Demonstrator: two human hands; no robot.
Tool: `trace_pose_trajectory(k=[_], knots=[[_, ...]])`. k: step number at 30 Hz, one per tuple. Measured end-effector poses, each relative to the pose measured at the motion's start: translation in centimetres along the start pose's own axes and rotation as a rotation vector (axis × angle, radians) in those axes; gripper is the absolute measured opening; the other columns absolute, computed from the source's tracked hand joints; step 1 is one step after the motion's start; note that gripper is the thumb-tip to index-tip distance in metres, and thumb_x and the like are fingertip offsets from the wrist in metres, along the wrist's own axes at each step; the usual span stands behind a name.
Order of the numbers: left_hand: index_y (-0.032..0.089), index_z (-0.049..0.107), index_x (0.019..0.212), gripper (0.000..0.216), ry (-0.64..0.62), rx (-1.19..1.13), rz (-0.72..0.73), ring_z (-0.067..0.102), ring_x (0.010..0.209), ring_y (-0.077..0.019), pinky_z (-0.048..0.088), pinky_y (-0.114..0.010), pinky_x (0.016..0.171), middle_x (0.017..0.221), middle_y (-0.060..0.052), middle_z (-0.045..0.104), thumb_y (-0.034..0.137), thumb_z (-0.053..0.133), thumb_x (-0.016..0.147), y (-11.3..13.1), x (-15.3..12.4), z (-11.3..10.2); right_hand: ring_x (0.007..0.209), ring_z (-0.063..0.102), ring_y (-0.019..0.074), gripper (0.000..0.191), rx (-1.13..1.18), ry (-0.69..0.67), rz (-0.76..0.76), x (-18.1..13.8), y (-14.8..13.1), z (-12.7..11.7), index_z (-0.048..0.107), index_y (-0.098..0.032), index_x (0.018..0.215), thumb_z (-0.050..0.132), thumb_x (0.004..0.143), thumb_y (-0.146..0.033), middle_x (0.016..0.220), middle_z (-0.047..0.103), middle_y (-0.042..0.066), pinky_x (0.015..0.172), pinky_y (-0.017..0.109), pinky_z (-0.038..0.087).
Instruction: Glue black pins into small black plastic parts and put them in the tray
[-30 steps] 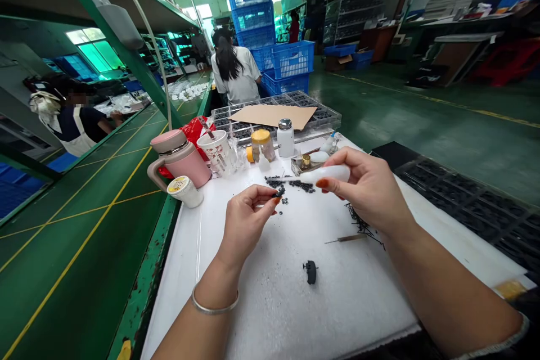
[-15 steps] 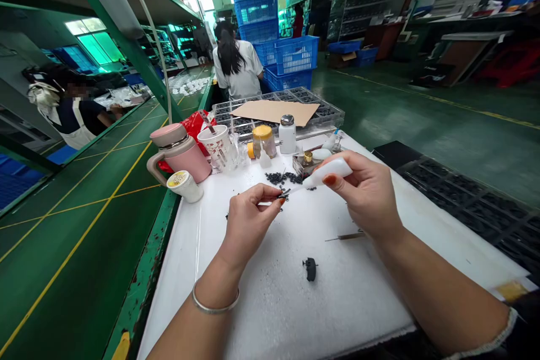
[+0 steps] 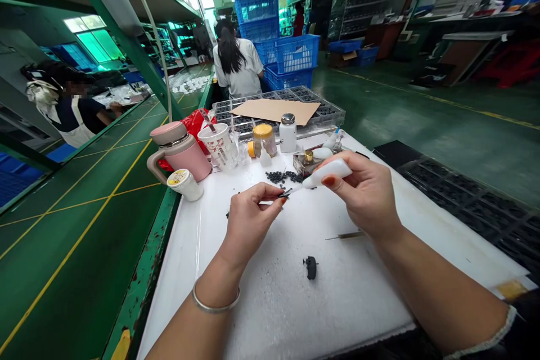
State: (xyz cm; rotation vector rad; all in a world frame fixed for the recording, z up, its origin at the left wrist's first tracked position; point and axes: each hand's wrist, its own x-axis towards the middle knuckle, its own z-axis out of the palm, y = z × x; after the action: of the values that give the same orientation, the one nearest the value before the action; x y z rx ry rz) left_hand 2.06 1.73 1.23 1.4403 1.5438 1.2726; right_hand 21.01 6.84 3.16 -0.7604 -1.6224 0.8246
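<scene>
My left hand (image 3: 253, 216) pinches a small black part (image 3: 285, 194) between thumb and fingers over the white table. My right hand (image 3: 367, 191) is closed around a white squeeze bottle (image 3: 328, 173), tilted so that its thin nozzle points down-left at the black part. Whether the tip touches the part I cannot tell. A curved black piece (image 3: 311, 268) lies on the table below my hands. Near my right wrist lies a thin needle-like tool (image 3: 348, 235). Behind my fingers is a heap of small black rings (image 3: 282, 177).
At the back left stand a pink mug (image 3: 180, 149), a paper cup (image 3: 217, 143) and a white tub (image 3: 185, 184). Further right are a yellow-lidded jar (image 3: 264, 139) and a metal-capped bottle (image 3: 288, 134). Cardboard (image 3: 274, 109) covers part of a tray. A green conveyor (image 3: 97, 202) runs left; co-workers sit beyond.
Almost nothing differs. My hands keep the same hold, and the bottle's nozzle stays at the black part with only a slight shift.
</scene>
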Motion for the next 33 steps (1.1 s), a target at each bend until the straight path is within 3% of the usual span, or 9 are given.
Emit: trace_pose_trajectory(k=[28,33], knots=[[0.016,0.070,0.084,0.015,-0.007,0.020,0.011,0.064,0.073,-0.0136,0.051,-0.018,0.061,0.082,-0.004,0.069,0.029,0.071,0.076,0.10,-0.02,-0.14,0.072,0.058,0.0182,0.025,-0.016,0.021,-0.046,-0.02,0.02,-0.13,0.066,-0.021,0.076,0.070,0.078,-0.045,0.075,0.063,0.003,0.060,0.030,0.045],[0.015,0.069,0.084,0.019,-0.017,-0.075,-0.023,0.063,0.074,-0.0150,0.054,-0.021,0.064,0.082,-0.005,0.068,0.030,0.073,0.073,-0.01,0.02,-0.10,0.059,0.050,0.0124,0.025,0.147,0.099,0.044,0.47,0.74,-0.45,0.066,-0.021,0.080,0.073,0.076,-0.044,0.071,0.059,0.001,0.051,0.026,0.041]])
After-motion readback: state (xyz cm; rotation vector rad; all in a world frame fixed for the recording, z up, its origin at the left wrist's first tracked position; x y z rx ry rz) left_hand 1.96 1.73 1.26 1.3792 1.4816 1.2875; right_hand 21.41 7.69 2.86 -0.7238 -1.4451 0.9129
